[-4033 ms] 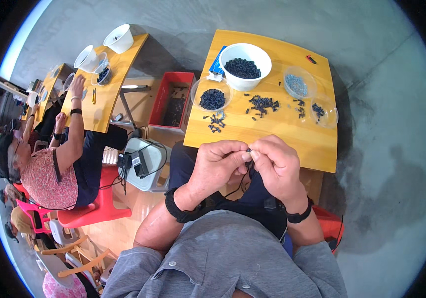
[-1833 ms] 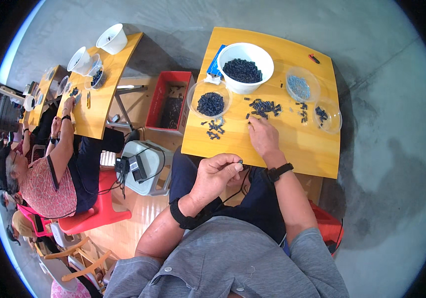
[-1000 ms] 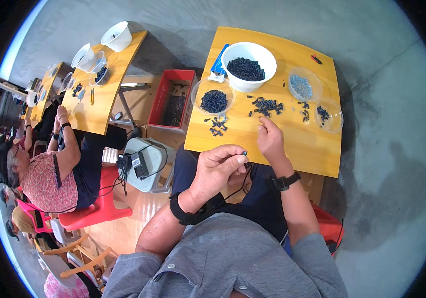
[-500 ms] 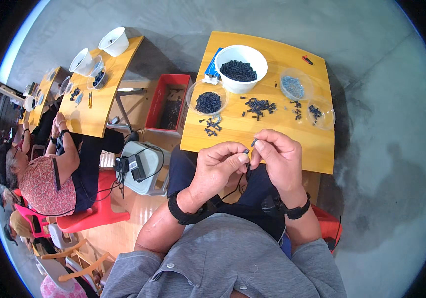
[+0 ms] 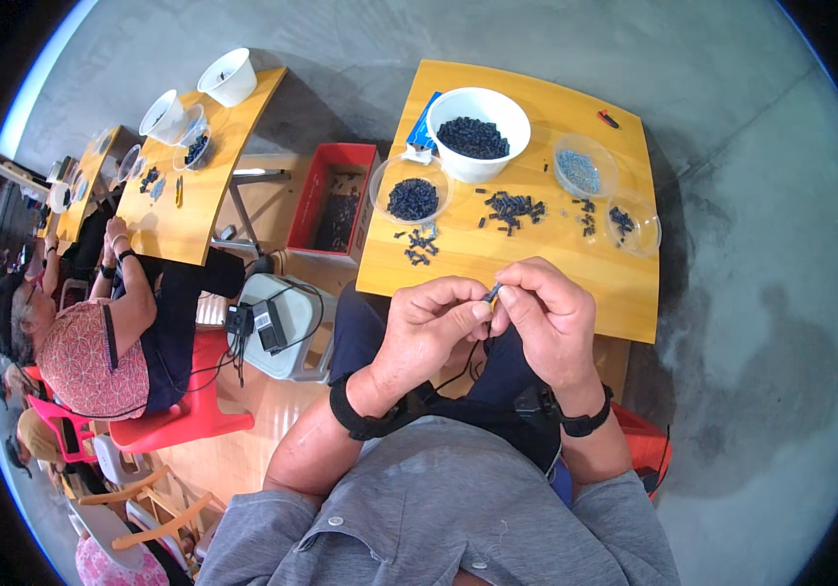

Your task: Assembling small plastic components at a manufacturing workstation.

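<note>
Just beyond the near edge of the wooden table [image 5: 536, 264], my left hand [image 5: 433, 322] pinches a small dark plastic part [image 5: 492, 292] between thumb and fingers. My right hand [image 5: 551, 313] is closed at the part's other end, thumb against fingertips, touching my left hand. Whether these are one or two pieces is hard to tell. Past my hands lies a loose pile of black plastic pieces [image 5: 513, 208]. Further left, a few joined-looking dark pieces [image 5: 420, 251] lie in front of a clear tub [image 5: 378, 190] of black parts.
A white bucket [image 5: 477, 172] of black pieces stands at the back. Toward the right are a clear tub of small blue-grey bits [image 5: 578, 172], another clear tub [image 5: 647, 232] and a red-black tool [image 5: 607, 118]. A red box [image 5: 313, 190] and grey stool [image 5: 287, 356] stand left, near a seated person.
My right hand has come closer to my left, and the pieces in the two hands now meet. The view has shifted slightly.
</note>
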Motion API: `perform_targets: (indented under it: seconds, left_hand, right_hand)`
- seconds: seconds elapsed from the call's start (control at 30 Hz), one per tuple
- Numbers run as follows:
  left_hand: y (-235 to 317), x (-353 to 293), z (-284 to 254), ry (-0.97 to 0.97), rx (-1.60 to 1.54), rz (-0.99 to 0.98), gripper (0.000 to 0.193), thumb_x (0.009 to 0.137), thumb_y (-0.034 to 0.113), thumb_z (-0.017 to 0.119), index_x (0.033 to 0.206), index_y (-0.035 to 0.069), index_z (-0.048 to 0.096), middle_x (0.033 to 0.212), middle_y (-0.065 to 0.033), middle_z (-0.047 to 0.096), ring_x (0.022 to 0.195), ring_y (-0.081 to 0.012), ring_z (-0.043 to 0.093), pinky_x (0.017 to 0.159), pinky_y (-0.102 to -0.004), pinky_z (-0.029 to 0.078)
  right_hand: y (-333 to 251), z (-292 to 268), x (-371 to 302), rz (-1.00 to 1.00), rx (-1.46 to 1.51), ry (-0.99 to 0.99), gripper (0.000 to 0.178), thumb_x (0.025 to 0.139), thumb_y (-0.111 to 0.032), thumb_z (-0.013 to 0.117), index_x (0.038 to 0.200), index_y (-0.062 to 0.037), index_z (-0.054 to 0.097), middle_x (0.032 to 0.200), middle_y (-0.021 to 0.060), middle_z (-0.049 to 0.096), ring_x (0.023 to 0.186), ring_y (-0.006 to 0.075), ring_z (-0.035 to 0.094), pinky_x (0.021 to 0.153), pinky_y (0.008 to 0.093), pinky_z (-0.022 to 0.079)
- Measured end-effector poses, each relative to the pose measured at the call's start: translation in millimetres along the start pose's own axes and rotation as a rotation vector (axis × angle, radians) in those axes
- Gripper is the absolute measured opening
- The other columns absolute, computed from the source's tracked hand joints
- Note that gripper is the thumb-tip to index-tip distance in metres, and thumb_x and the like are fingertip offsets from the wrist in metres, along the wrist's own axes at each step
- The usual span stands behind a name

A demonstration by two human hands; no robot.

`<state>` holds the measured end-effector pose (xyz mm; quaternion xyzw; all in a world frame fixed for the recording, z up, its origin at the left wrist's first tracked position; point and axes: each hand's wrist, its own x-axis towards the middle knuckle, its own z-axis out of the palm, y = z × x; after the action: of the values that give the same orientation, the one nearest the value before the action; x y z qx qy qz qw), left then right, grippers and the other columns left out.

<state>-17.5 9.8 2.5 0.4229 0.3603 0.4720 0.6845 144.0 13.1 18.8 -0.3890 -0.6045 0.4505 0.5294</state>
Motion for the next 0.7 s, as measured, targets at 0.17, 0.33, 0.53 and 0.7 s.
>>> perform_targets:
  seconds: [0.17, 0.33, 0.53, 0.7]
  left_hand:
    - [1, 0, -1, -0.013, 0.032, 0.008, 0.01, 0.089, 0.006, 0.061, 0.097, 0.0, 0.064, 0.078, -0.0031, 0.066, 0.066, -0.0067, 0.06, 0.059, -0.0203, 0.052]
    - [5, -1, -3, -0.052, -0.002, -0.083, 0.01, 0.09, 0.006, 0.06, 0.095, 0.0, 0.064, 0.075, -0.0036, 0.065, 0.063, -0.0081, 0.06, 0.057, -0.0212, 0.051]
    - [5, -1, -5, -0.176, -0.118, -0.123, 0.01, 0.09, 0.006, 0.058, 0.093, 0.0, 0.066, 0.087, -0.0055, 0.067, 0.066, -0.005, 0.058, 0.059, -0.0181, 0.048]
    - [6, 0, -7, -0.255, -0.177, -0.146, 0.011, 0.09, 0.005, 0.058, 0.096, -0.001, 0.066, 0.091, -0.0078, 0.067, 0.066, -0.0066, 0.059, 0.059, -0.0194, 0.049]
  right_hand:
    - [-1, -1, 0, -0.032, -0.029, -0.02, 0.009, 0.089, 0.004, 0.052, 0.095, 0.0058, 0.058, 0.084, 0.0082, 0.057, 0.062, 0.0095, 0.057, 0.057, 0.022, 0.047]
    - [-2, -7, 3, -0.104, -0.11, -0.088, 0.01, 0.088, 0.006, 0.052, 0.095, 0.004, 0.059, 0.083, 0.0087, 0.057, 0.061, 0.011, 0.057, 0.056, 0.0231, 0.047]
    - [-1, -16, 7, -0.173, -0.069, -0.177, 0.011, 0.087, 0.005, 0.054, 0.094, 0.0003, 0.061, 0.084, 0.0088, 0.059, 0.061, 0.0117, 0.058, 0.055, 0.0243, 0.048]
    - [0, -23, 10, -0.253, -0.054, -0.268, 0.011, 0.087, 0.004, 0.057, 0.096, -0.0006, 0.062, 0.086, 0.0096, 0.063, 0.063, 0.0127, 0.06, 0.057, 0.0246, 0.049]
